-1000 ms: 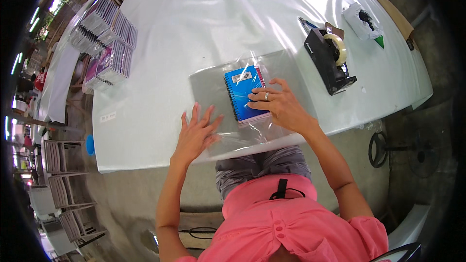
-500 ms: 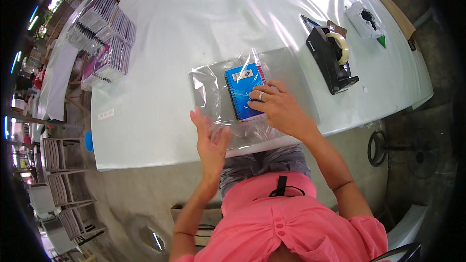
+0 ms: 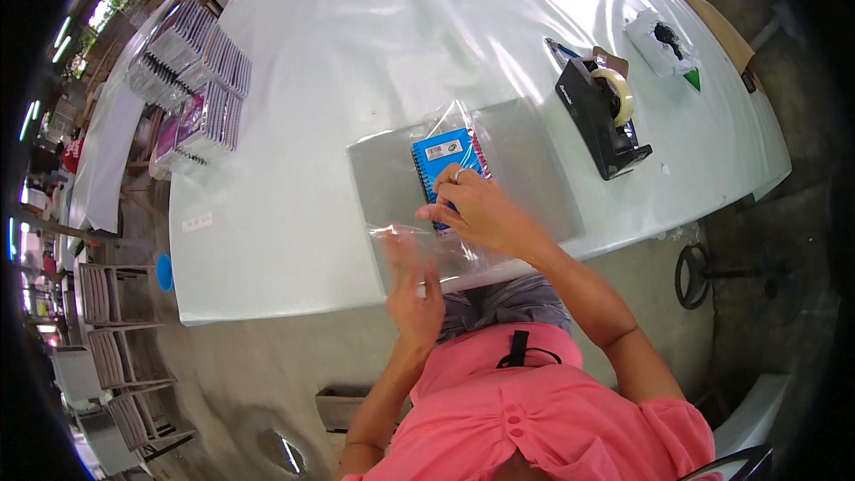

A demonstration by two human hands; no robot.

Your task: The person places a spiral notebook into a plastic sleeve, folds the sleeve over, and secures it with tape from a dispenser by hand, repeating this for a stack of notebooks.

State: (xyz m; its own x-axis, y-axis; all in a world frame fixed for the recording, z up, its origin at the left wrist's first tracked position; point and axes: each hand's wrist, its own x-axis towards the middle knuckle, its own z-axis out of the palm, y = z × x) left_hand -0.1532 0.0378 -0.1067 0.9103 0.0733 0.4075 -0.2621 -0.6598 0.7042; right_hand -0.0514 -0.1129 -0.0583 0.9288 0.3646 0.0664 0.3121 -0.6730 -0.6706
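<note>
- Left hand (image 3: 411, 289) is lifting off the table now, fingers spread, pulling the bag (image 3: 419, 240) flap up.
- Right hand (image 3: 476, 209) is still pinning the notebook (image 3: 445, 165), fingers pressed together.

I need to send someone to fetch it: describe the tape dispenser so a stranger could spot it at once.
Start at the big white table and go to its right side, beyond the grey mat in front of the person. The tape dispenser stands there: a heavy black block carrying a pale roll of tape, the only black, bulky thing on that side.

Right hand (image 3: 476, 209) lies flat, fingers curled; left hand (image 3: 411, 289) raised, fingers spread.
</note>
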